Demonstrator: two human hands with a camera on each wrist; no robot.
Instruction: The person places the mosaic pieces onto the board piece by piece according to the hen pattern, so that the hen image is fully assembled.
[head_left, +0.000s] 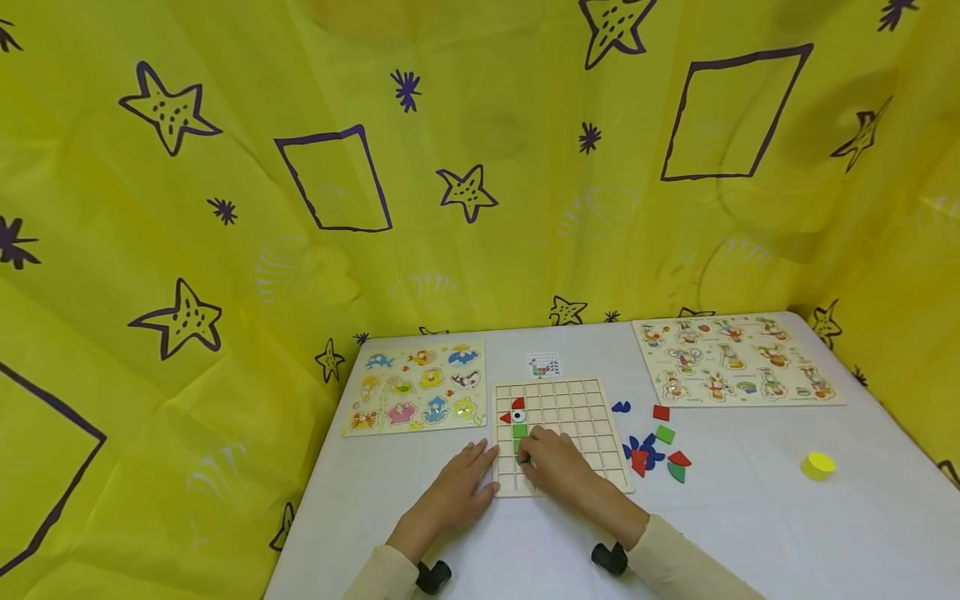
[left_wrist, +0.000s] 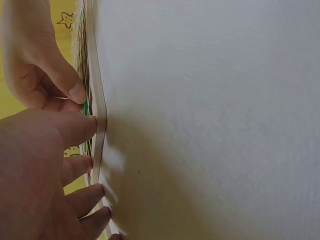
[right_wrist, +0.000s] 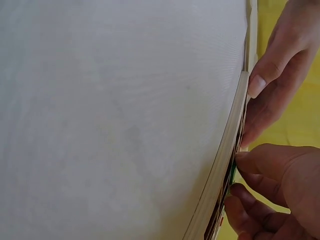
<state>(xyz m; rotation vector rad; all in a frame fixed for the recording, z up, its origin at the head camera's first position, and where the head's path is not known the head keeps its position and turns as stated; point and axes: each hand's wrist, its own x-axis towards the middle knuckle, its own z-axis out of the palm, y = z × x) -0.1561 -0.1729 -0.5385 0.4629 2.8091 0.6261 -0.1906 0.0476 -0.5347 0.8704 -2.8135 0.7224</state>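
Observation:
A square wooden grid board (head_left: 581, 402) lies on the white table. My left hand (head_left: 459, 485) rests along its left edge, fingers extended and touching the rim. Over the lower left cells, my right hand (head_left: 558, 468) pinches a small green piece (right_wrist: 233, 169) between thumb and fingers, right at the board's surface; its shape is mostly hidden. In the board's left columns sit a red rounded piece (head_left: 519, 403), a red triangle (head_left: 506, 418), a white eye piece (head_left: 518, 416) and a light green square (head_left: 521, 432), with more green just below it.
Loose blue petal-shaped pieces (head_left: 649, 454), a red square (head_left: 661, 412), a green square (head_left: 665, 434) and a dark green piece (head_left: 677, 472) lie right of the board. A picture card (head_left: 543, 366) sits behind it. Puzzle boards flank it left (head_left: 416, 387) and right (head_left: 738, 358); a yellow cylinder (head_left: 818, 466) stands far right.

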